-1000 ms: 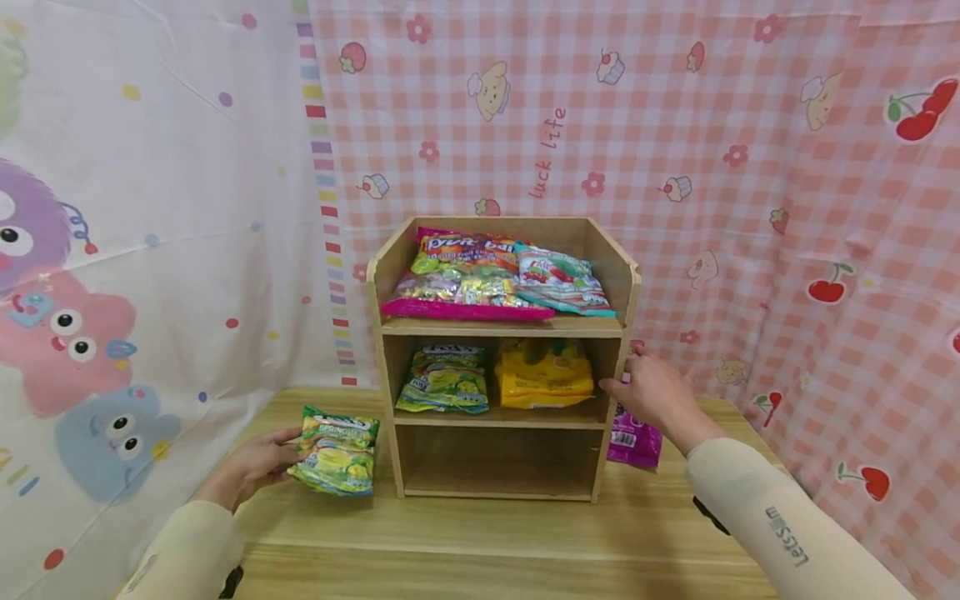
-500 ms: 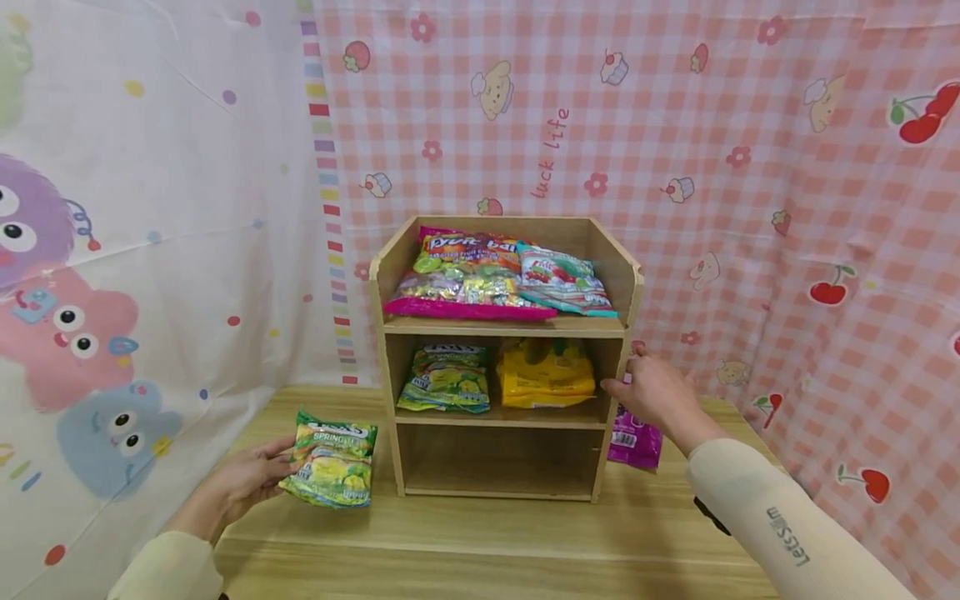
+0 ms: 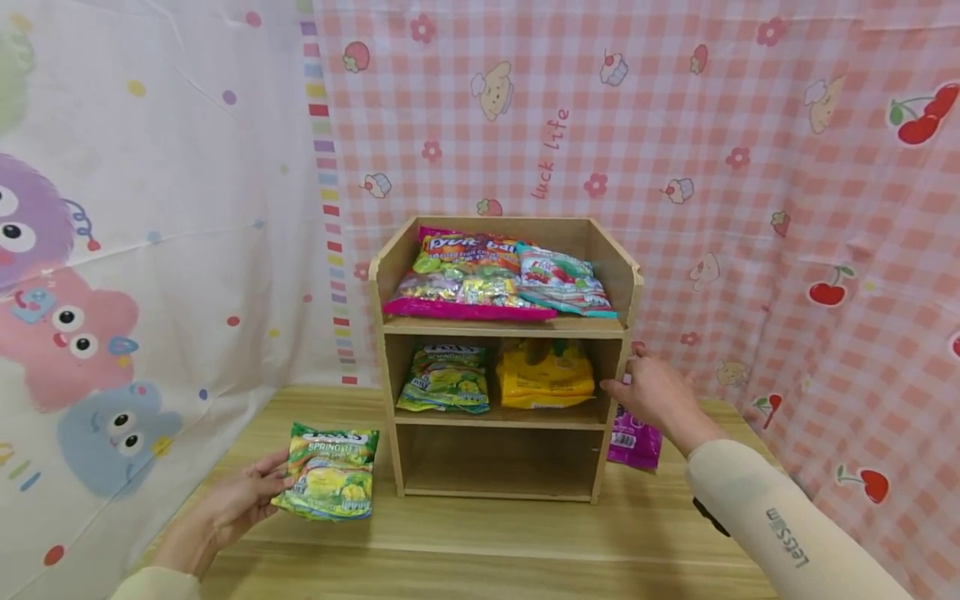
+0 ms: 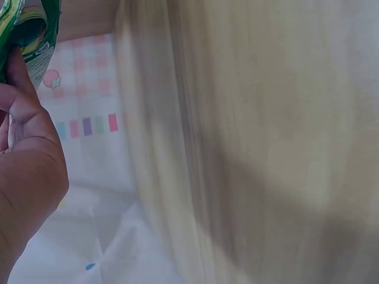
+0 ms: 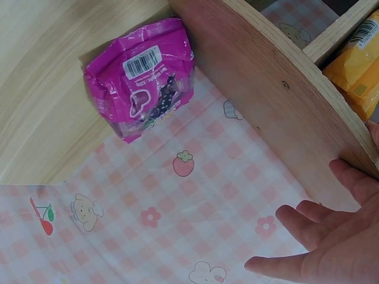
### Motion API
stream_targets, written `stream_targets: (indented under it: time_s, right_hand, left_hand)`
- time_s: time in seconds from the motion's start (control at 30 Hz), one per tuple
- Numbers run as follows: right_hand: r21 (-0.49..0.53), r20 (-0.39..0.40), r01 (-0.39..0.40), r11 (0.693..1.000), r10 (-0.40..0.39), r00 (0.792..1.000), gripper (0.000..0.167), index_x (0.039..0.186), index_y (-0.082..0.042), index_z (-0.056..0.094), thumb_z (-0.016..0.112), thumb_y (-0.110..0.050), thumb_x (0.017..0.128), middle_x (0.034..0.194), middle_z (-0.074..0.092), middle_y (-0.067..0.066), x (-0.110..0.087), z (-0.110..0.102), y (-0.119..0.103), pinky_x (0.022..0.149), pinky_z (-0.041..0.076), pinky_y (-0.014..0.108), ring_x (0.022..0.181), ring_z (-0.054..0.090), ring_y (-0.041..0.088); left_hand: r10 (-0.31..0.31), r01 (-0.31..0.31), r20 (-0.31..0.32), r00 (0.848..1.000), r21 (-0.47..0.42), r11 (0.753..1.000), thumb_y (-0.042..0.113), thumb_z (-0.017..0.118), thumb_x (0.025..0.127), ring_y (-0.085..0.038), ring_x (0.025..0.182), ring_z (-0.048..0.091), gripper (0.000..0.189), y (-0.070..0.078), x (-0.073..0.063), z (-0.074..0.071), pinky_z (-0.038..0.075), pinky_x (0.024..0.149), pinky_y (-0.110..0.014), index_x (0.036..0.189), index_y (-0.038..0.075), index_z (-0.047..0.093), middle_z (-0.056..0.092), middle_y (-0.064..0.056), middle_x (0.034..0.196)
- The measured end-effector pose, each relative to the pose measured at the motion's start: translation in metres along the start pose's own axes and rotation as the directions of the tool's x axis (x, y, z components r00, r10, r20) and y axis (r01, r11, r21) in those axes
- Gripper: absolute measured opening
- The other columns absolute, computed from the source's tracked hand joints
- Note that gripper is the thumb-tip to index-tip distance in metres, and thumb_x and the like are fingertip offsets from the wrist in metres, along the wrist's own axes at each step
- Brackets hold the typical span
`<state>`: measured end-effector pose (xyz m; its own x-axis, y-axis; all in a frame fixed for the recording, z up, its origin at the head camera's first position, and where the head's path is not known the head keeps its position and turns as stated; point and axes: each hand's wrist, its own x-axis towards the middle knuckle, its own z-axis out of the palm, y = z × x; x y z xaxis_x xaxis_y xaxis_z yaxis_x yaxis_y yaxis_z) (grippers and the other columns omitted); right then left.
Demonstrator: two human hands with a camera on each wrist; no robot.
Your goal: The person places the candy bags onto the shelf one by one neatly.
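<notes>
My left hand [image 3: 238,500] holds a green and yellow candy bag [image 3: 330,479] by its left side, to the left of a small wooden shelf [image 3: 506,328]. In the left wrist view only a corner of this bag [image 4: 37,56] shows beside my fingers. At the shelf's right side panel my right hand [image 3: 663,400] grips the edge, thumb at the front and index finger on the outer face. Its other fingers [image 5: 302,225] spread away from the wood. The middle tier bears another green candy bag [image 3: 445,380] and a yellow bag [image 3: 545,375].
On the top tier lie a large pink-edged fruit candy bag [image 3: 465,279] and a smaller teal bag [image 3: 564,282]. A purple bag [image 5: 142,77] rests on the wooden table [image 3: 480,542], right of the shelf. Patterned cloth [image 3: 562,100] hangs behind and at both sides.
My left hand has brought the green candy bag a little down and toward me, and the bag's front now faces me more squarely. My right hand stays on the shelf panel.
</notes>
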<state>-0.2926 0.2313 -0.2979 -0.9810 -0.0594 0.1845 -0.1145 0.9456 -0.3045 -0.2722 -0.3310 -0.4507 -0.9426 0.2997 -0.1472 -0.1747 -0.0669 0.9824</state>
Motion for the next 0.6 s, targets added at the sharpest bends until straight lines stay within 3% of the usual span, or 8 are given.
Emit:
stream_targets:
  time_s: [0.1,0.17,0.3,0.47,0.6]
  right_hand:
    - [0.000,0.000,0.002,1.000,-0.002,1.000,0.053,0.119,0.008,0.063,0.060,-0.039,0.096,0.154,0.028,0.030,0.001,0.000,0.000,0.099,0.018,0.079,0.128,0.041,0.055]
    - [0.001,0.001,0.001,1.000,-0.001,1.000,0.052,0.119,0.008,0.063,0.060,-0.039,0.096,0.154,0.028,0.030,0.001,-0.001,0.000,0.099,0.020,0.078,0.127,0.042,0.054]
    - [0.003,0.004,-0.002,1.000,0.002,1.000,0.053,0.120,0.008,0.062,0.059,-0.039,0.096,0.154,0.027,0.030,0.002,-0.001,0.001,0.099,0.020,0.078,0.127,0.042,0.054]
    - [0.004,0.006,-0.002,1.000,0.002,1.000,0.052,0.119,0.008,0.063,0.060,-0.039,0.096,0.154,0.029,0.030,0.001,-0.001,0.000,0.099,0.020,0.078,0.126,0.043,0.054]
    - [0.004,0.002,0.002,1.000,-0.002,1.000,0.052,0.119,0.008,0.063,0.060,-0.039,0.096,0.153,0.030,0.030,0.000,-0.001,0.000,0.099,0.023,0.077,0.125,0.044,0.053]
  left_hand:
    - [-0.002,0.004,0.054,0.999,-0.035,0.999,0.007,0.056,0.100,-0.010,0.089,0.066,0.039,-0.002,-0.007,0.000,0.051,0.074,-0.025,0.127,0.034,0.061,0.066,0.009,0.110]
    - [0.014,-0.009,0.087,0.996,-0.063,0.998,0.006,0.055,0.101,-0.010,0.092,0.066,0.038,-0.004,-0.010,0.003,0.052,0.078,-0.025,0.112,0.041,0.064,0.066,0.009,0.112]
    - [0.045,-0.030,0.130,0.990,-0.120,0.992,0.003,0.054,0.100,-0.012,0.099,0.066,0.038,-0.006,-0.015,0.010,0.054,0.084,-0.029,0.113,0.037,0.064,0.067,0.010,0.115]
    - [0.017,-0.005,0.127,0.992,-0.099,0.995,0.005,0.056,0.100,-0.011,0.098,0.065,0.035,-0.007,-0.021,0.017,0.053,0.081,-0.029,0.117,0.034,0.063,0.066,0.011,0.114]
    - [0.031,-0.012,0.171,0.985,-0.110,0.994,0.004,0.053,0.101,-0.012,0.101,0.065,0.036,-0.007,-0.026,0.018,0.053,0.084,-0.030,0.122,0.031,0.061,0.067,0.009,0.117]
